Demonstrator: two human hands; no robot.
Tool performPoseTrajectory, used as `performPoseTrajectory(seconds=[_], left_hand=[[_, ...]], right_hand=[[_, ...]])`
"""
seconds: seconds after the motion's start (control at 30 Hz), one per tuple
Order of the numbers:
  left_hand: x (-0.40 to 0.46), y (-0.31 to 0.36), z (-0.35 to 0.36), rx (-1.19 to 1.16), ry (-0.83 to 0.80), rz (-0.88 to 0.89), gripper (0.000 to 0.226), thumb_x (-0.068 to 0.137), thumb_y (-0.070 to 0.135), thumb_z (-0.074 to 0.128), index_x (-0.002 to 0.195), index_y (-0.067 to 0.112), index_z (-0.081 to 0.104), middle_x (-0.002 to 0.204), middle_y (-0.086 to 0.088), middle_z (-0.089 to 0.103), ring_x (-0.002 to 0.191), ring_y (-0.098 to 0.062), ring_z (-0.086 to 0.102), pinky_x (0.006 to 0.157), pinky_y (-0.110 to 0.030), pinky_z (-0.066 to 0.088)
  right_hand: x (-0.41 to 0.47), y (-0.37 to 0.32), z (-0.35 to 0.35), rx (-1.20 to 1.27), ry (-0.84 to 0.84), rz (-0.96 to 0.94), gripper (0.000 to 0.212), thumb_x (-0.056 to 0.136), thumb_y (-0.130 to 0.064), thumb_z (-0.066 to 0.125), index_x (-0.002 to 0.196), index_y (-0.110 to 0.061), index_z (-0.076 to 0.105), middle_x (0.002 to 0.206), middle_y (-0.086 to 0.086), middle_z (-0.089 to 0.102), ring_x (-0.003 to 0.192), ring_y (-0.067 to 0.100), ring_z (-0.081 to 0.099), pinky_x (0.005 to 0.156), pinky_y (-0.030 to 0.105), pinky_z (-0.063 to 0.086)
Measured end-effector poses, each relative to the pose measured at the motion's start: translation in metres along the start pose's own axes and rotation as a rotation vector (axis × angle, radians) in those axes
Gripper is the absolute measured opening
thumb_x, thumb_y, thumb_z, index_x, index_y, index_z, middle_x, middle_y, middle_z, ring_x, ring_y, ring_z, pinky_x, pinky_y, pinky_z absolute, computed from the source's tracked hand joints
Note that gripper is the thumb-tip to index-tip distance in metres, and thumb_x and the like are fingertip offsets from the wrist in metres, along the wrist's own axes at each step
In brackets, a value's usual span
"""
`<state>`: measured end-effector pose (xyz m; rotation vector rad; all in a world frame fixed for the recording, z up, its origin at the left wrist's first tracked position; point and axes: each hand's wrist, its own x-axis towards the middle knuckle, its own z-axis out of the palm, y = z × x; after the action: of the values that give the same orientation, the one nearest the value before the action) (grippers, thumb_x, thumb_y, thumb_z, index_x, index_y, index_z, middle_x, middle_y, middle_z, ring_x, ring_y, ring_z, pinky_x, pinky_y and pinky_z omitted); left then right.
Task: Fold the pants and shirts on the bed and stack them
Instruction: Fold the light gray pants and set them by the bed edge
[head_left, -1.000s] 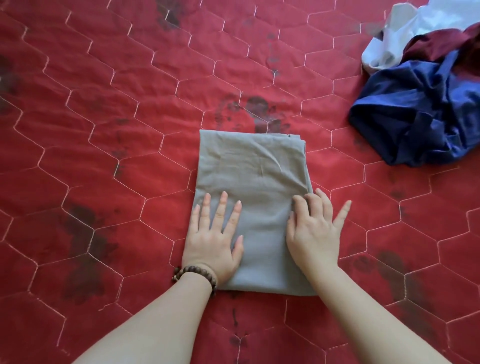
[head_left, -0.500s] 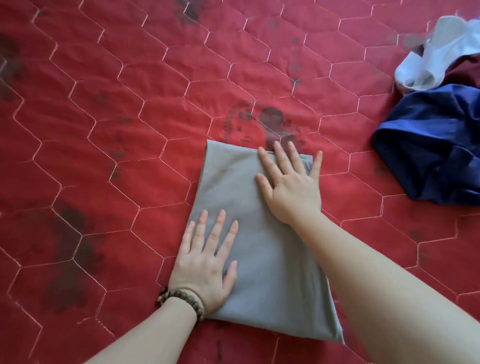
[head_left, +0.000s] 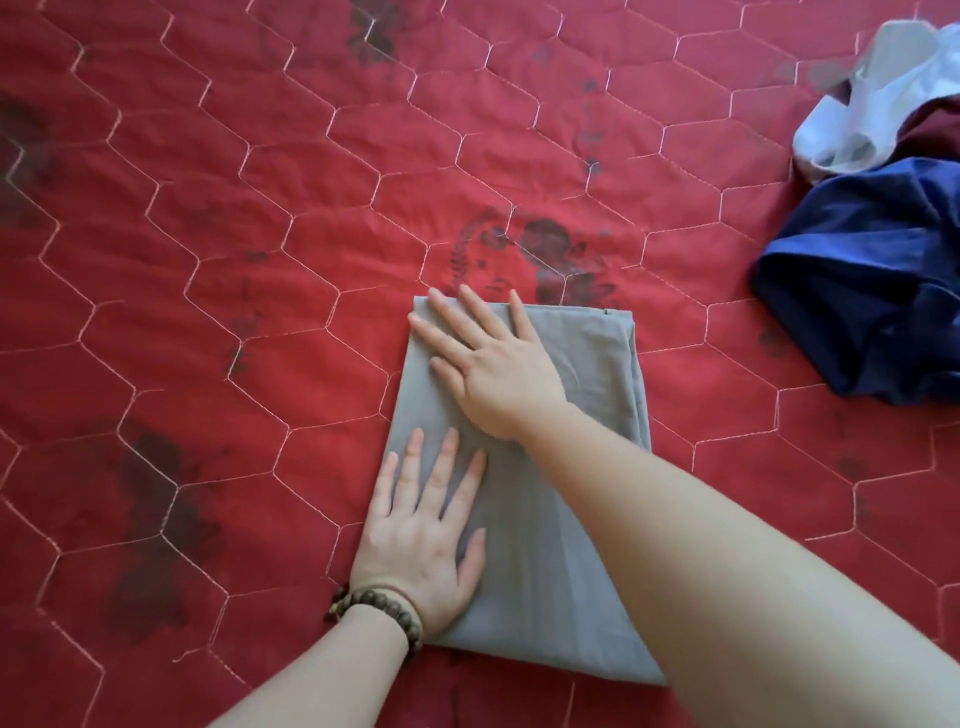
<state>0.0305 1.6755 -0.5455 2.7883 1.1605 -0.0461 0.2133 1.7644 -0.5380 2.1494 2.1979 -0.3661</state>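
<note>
Right hand has slid from the gray garment's near edge to its far-left corner, fingers spread flat; left hand stays flat on the near-left part. Garment lies folded on the red bed. Smoothing looks nearly done. Blue, white & maroon clothes wait unfolded, far right.
</note>
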Motion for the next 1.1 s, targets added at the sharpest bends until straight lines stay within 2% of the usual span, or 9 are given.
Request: performPoseTrajectory(seconds=[0.1,0.17,0.3,0.4,0.57,0.67,0.83,1.0,1.1], left_hand=[[-0.001,-0.001,0.001,-0.013,0.019,0.01,0.072,0.084,0.044,0.045,0.15,0.018,0.033,0.159,-0.011,0.022,0.145,-0.039,0.018,0.114,-0.056,0.022],[0.0,-0.001,0.002,0.001,0.022,0.008,0.072,0.084,0.044,0.045,0.15,0.019,0.032,0.159,-0.011,0.022,0.146,-0.039,0.017,0.115,-0.055,0.021],[-0.001,-0.001,0.002,0.024,0.013,0.014,0.069,0.085,0.044,0.041,0.149,0.018,0.035,0.158,-0.012,0.023,0.145,-0.04,0.018,0.115,-0.055,0.021],[-0.002,0.0,0.001,0.026,0.017,0.01,0.067,0.085,0.043,0.036,0.145,0.014,0.042,0.157,-0.013,0.024,0.144,-0.041,0.02,0.114,-0.056,0.022],[-0.002,0.001,0.0,0.037,0.06,0.018,0.07,0.086,0.045,0.037,0.15,0.018,0.033,0.158,-0.013,0.023,0.145,-0.041,0.019,0.115,-0.055,0.02],[-0.003,0.003,-0.001,0.045,0.06,0.012,0.068,0.087,0.045,0.036,0.15,0.018,0.033,0.158,-0.014,0.023,0.144,-0.041,0.019,0.116,-0.055,0.02],[-0.004,0.003,0.001,0.044,0.055,0.014,0.069,0.087,0.045,0.035,0.15,0.017,0.032,0.158,-0.014,0.023,0.145,-0.04,0.019,0.116,-0.055,0.019],[-0.005,0.001,-0.003,0.007,0.028,0.01,0.068,0.087,0.046,0.033,0.149,0.019,0.034,0.158,-0.014,0.023,0.146,-0.037,0.017,0.116,-0.056,0.015],[-0.005,0.002,-0.012,-0.139,0.056,-0.085,0.064,0.084,0.046,0.044,0.146,0.03,0.038,0.159,-0.018,0.013,0.148,-0.032,0.009,0.119,-0.054,0.005]], right_hand=[[0.009,0.051,-0.011,-0.109,-0.02,0.465,0.053,0.102,-0.044,0.008,0.154,-0.031,0.005,0.162,-0.006,-0.003,0.149,0.019,-0.009,0.112,0.061,-0.014],[-0.01,0.077,-0.019,-0.223,0.026,0.655,0.055,0.103,-0.037,0.012,0.154,-0.019,0.011,0.162,0.002,-0.005,0.148,0.023,-0.013,0.111,0.066,-0.012],[-0.079,0.018,-0.008,-0.053,0.319,0.43,0.056,0.095,-0.023,0.042,0.148,-0.007,0.033,0.16,0.01,0.018,0.148,0.027,0.011,0.115,0.064,0.005],[-0.148,-0.06,0.024,0.138,0.204,0.2,0.052,0.095,-0.033,0.04,0.145,-0.018,0.042,0.155,0.003,0.032,0.145,0.02,0.027,0.113,0.06,0.022],[-0.224,-0.006,0.043,0.029,0.091,0.491,0.055,0.098,-0.045,0.022,0.151,-0.03,0.021,0.159,-0.006,0.017,0.148,0.018,0.015,0.115,0.063,0.006],[-0.225,-0.008,0.038,0.043,0.136,0.696,0.058,0.098,-0.045,0.018,0.153,-0.024,0.013,0.161,-0.002,0.014,0.149,0.019,0.008,0.113,0.066,0.002],[-0.239,-0.052,0.055,0.015,0.123,0.323,0.057,0.098,-0.046,0.032,0.151,-0.028,0.025,0.159,-0.001,0.02,0.148,0.019,0.015,0.114,0.064,0.012],[-0.256,-0.017,0.051,0.072,0.05,0.633,0.055,0.098,-0.047,0.011,0.151,-0.038,-0.005,0.161,-0.004,0.001,0.149,0.015,0.0,0.116,0.059,-0.001],[-0.243,-0.02,0.037,0.21,0.17,0.675,0.058,0.101,-0.041,0.03,0.153,-0.03,0.006,0.162,0.007,0.008,0.149,0.022,0.005,0.118,0.055,0.006]])
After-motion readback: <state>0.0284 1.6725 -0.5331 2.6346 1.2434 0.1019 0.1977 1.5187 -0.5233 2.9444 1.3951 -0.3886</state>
